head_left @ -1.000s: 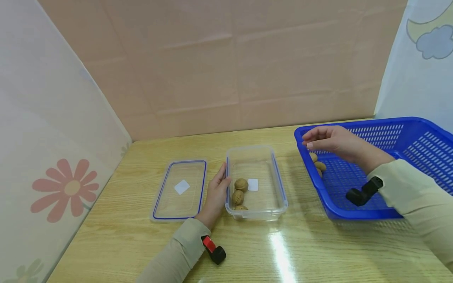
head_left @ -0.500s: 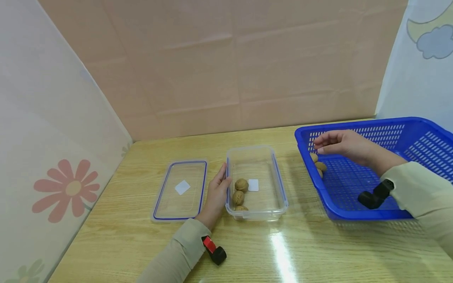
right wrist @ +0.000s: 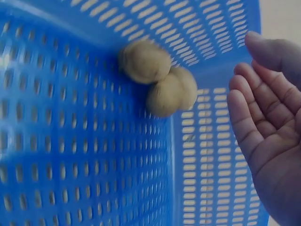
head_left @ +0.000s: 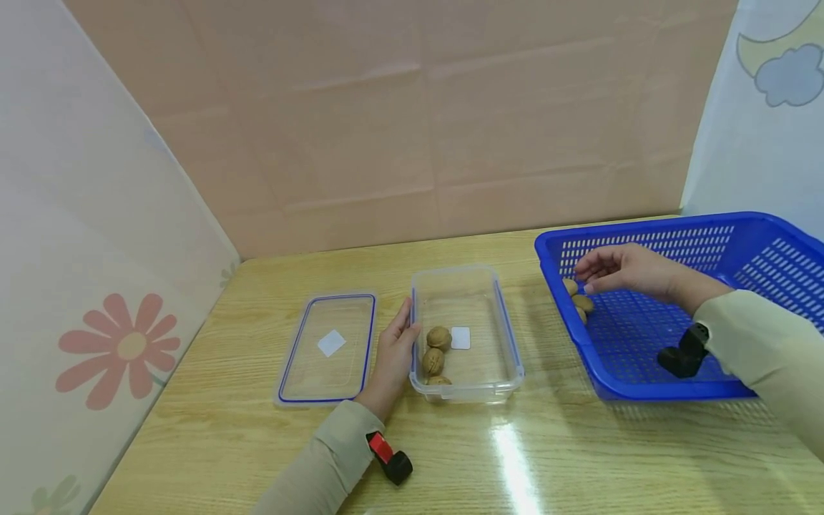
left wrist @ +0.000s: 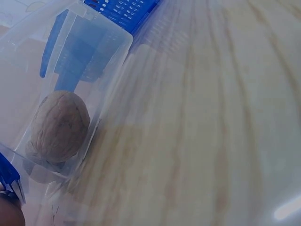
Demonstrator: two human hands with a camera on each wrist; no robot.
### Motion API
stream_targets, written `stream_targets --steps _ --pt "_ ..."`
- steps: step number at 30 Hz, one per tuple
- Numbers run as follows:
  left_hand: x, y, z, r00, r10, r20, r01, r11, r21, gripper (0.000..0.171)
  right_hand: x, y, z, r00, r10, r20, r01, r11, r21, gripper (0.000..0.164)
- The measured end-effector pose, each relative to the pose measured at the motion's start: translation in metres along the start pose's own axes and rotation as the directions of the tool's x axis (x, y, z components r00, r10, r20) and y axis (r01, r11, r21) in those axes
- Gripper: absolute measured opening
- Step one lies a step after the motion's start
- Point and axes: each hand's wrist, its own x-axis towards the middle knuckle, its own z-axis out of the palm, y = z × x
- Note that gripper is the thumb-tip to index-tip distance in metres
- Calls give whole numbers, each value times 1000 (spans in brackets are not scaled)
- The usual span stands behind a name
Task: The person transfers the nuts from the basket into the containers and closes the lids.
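Observation:
My left hand (head_left: 390, 357) rests along the left side of a clear plastic food container (head_left: 479, 365), fingers fairly straight and thumb tip at the rim. Inside, several walnuts (head_left: 433, 361) line up against that left wall; one walnut (left wrist: 61, 126) shows large through the plastic in the left wrist view. My right hand (head_left: 634, 272) hovers inside the blue plastic basket (head_left: 650, 392), its fingers loosely bent with nothing between them. Just below its fingertips, a few walnuts (head_left: 582, 304) sit in the basket's left corner. The right wrist view shows these walnuts (right wrist: 157, 77) clustered against the wall beside the hand (right wrist: 273, 117).
The container's clear lid (head_left: 330, 347), with a blue seal, lies flat on the wooden table (head_left: 212, 429) left of my left hand. The basket's raised rim stands between the right hand and the container. A brown-covered wall (head_left: 425, 129) rises behind the table.
The right hand has moved right from over the basket's left rim, then lowered into the basket toward the walnuts. My left hand and the container stay in place.

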Motion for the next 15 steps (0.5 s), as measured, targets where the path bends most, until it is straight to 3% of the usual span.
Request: stream_targets --steps 9,15 --pt "-1 0 0 1000 -2 -7 2 1000 -9 51 3 12 1 996 59 68 -53 994 -94 40" --pt "0 0 0 1000 3 2 -3 1000 -16 51 5 19 3 998 22 59 -16 995 -101 37"
